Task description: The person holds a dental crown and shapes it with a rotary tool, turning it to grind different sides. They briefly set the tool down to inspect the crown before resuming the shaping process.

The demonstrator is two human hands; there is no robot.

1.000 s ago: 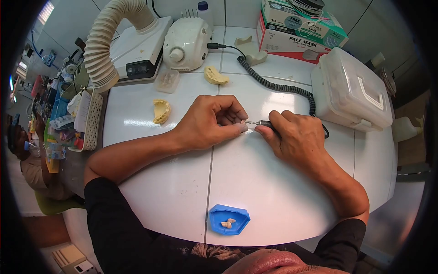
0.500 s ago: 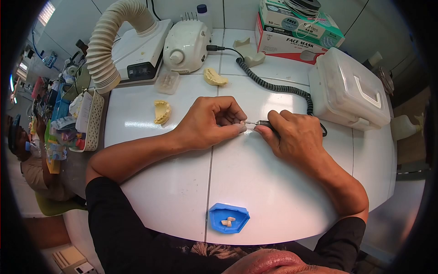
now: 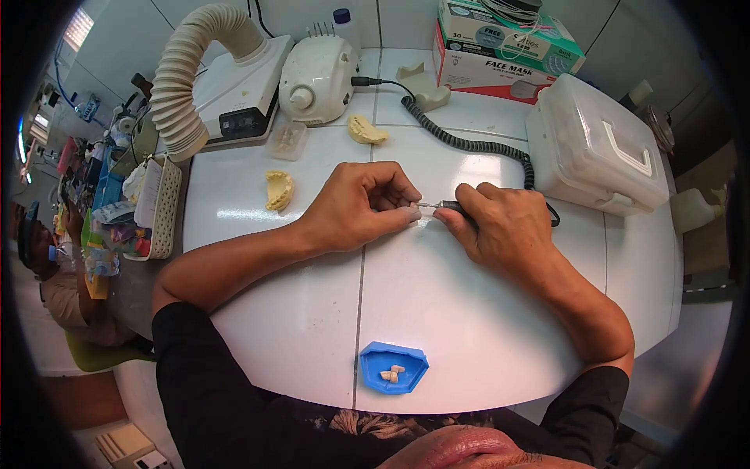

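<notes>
My left hand (image 3: 363,205) is closed, with thumb and fingertips pinching a tiny pale piece (image 3: 415,205) that is mostly hidden. Wrapped in my right hand (image 3: 504,223) is a dark rotary handpiece (image 3: 450,205); its thin metal bit points left and meets the piece or ends right beside it. A coiled black cord (image 3: 469,144) links the handpiece side to a white control unit (image 3: 316,82). Near the front edge, a blue tray (image 3: 373,362) holds several small tooth-coloured pieces (image 3: 393,374). Two yellowish dental casts (image 3: 279,190) (image 3: 366,130) lie beyond my left hand.
A white machine (image 3: 242,94) with a ribbed hose (image 3: 173,86) stands back left, near a small clear box (image 3: 287,141). A lidded case (image 3: 598,148) and mask boxes (image 3: 500,66) are back right. Left are a basket (image 3: 166,207) and another person (image 3: 66,289).
The whole view has shifted slightly. Both hands keep nearly the same pose, and the handpiece has turned slightly at the pale piece.
</notes>
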